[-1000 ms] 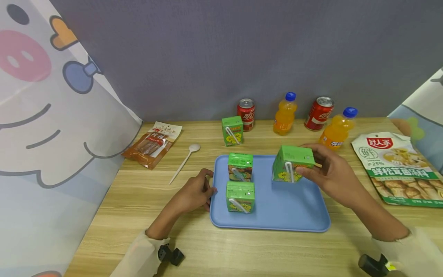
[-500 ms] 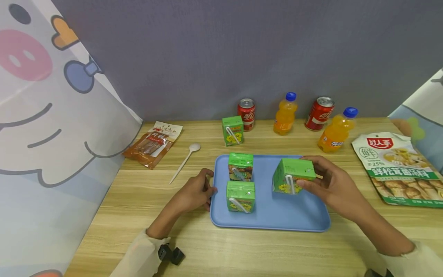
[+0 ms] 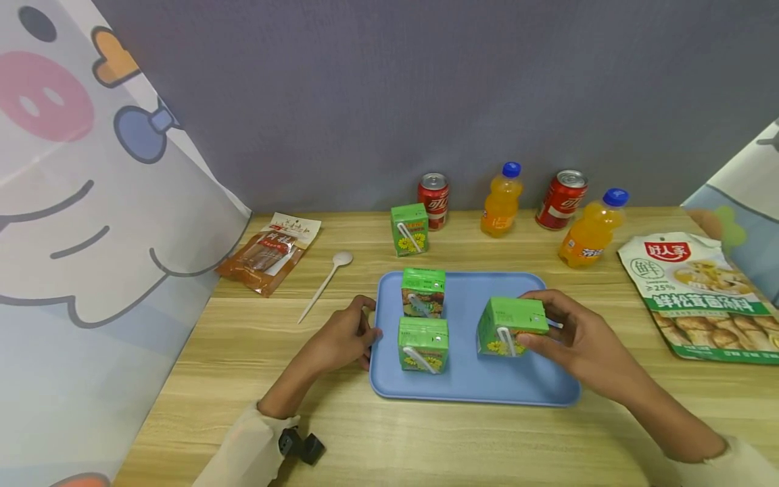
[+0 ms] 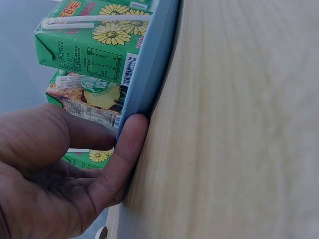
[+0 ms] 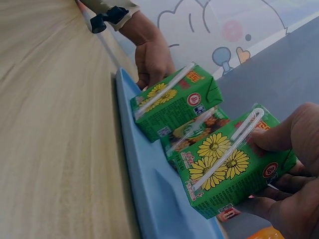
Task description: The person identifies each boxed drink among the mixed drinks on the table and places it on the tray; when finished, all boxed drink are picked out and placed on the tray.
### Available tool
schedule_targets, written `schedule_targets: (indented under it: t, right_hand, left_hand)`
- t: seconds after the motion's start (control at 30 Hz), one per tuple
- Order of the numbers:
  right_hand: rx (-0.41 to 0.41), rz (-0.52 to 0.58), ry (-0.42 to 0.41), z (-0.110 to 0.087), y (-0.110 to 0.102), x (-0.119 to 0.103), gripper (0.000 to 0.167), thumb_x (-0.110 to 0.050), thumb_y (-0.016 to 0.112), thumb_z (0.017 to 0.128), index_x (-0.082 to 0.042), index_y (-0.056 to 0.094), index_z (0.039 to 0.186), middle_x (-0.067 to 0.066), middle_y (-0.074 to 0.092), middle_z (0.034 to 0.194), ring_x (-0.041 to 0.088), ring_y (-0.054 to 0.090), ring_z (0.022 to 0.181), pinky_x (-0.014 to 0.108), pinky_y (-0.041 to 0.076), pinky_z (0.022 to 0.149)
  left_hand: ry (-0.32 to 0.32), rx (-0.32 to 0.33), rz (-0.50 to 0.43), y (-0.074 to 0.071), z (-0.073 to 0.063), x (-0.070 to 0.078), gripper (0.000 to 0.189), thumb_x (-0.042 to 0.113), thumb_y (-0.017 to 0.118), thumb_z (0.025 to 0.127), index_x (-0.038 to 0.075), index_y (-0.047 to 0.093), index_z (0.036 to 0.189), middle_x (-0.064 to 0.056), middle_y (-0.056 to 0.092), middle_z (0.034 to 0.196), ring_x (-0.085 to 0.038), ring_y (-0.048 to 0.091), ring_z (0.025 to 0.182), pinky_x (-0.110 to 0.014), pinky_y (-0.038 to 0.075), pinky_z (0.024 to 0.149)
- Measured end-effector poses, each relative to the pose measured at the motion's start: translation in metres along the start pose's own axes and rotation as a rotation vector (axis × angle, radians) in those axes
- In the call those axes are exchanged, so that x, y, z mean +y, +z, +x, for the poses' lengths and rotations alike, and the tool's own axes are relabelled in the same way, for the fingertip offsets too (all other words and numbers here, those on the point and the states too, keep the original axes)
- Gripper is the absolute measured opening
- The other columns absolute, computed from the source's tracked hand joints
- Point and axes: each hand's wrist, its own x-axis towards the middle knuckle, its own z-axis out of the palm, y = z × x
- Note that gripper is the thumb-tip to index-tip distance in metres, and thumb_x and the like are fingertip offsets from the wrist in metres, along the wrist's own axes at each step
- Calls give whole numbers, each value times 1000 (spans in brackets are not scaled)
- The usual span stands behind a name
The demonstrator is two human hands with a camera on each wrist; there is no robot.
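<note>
Desk [image 3: 462, 439], bearing a blue tray [image 3: 468, 379] with its long axis from left to right. Right hand [image 3: 584, 345]: the grip pinches a green carton [image 3: 514, 318] from its right side, thumb on the front face. Left hand [image 3: 343, 338]: the grip pinches the tray's left rim, well apart from that carton. The held carton, long axis about upright, lies left of the right hand, the nearer one, over the tray's right half; base contact cannot be told. Across bare tray to its left, two cartons [image 3: 422, 345] stand one behind the other.
</note>
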Motion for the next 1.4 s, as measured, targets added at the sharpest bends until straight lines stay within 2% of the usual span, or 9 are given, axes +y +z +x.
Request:
schedule_targets:
  t: [0.23,0.47,0.93,1.2,1.4]
  right_hand:
    - [-33,12,13,-2,4,9,43,-18,77,91,-18,57,130,2,63,116,17,64,99,15,53,91]
    - [-65,56,14,-3,7,14,44,-16,76,92,-16,55,131,5,63,114,19,64,97,20,56,87]
    - [-88,56,16,-3,7,16,46,-17,75,93,-18,53,133,4,62,116,19,63,100,14,50,93]
    - [-113,87,-14,-2,6,15,47,-14,72,95,-18,52,137,3,57,126,20,62,107,20,55,90]
    - [-109,71,-48,0,4,9,46,-12,72,95,-18,54,137,-1,56,130,17,59,109,17,53,93]
  left_hand:
    - [-13,-1,-4,0,0,0,47,-1,61,99,-4,38,140,-14,61,83,-21,67,58,-35,61,51]
    - [-10,0,-10,-1,0,0,47,-1,61,99,-4,38,140,-14,61,83,-22,67,58,-35,61,51]
    - [-10,1,-24,0,0,0,47,-2,61,99,-4,38,140,-15,61,83,-22,67,58,-36,61,51]
    - [-9,0,-21,0,0,0,47,-2,61,99,-4,38,140,-15,61,84,-22,67,58,-36,61,51]
    - [-5,-7,-12,-1,0,-1,47,-1,61,99,-4,38,140,-14,62,83,-22,67,58,-35,61,51]
